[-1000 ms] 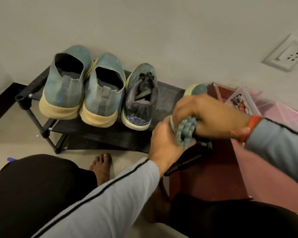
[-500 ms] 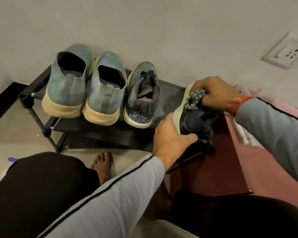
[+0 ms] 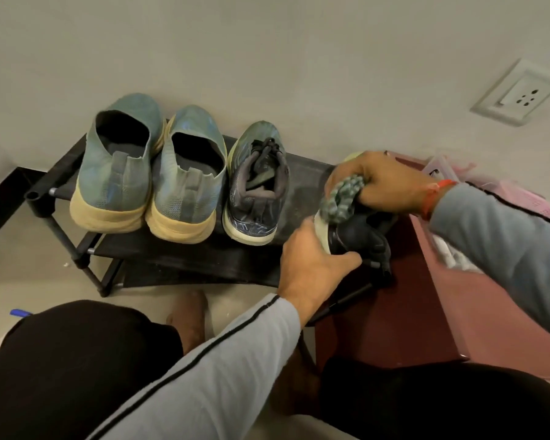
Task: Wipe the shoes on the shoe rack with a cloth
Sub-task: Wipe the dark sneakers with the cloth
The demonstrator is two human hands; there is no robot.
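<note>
At centre right, the right hand [image 3: 385, 182] curls around a nubby grey-green cloth [image 3: 342, 198], pressing it on a dark shoe [image 3: 359, 236]. The left hand [image 3: 315, 265] grips that shoe's heel. On the black shoe rack [image 3: 172, 255], 3 other shoes stand at upper left.

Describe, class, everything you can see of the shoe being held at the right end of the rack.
The held shoe is dark, navy to black, with a pale cream sole edge showing on its left side. It looks like a fabric trainer, tipped onto its side over the rack's right end, beside a maroon box. The left hand grips its heel end; the right hand presses a knobbly grey-green cloth against its upper. Much of it is hidden by both hands.
</note>
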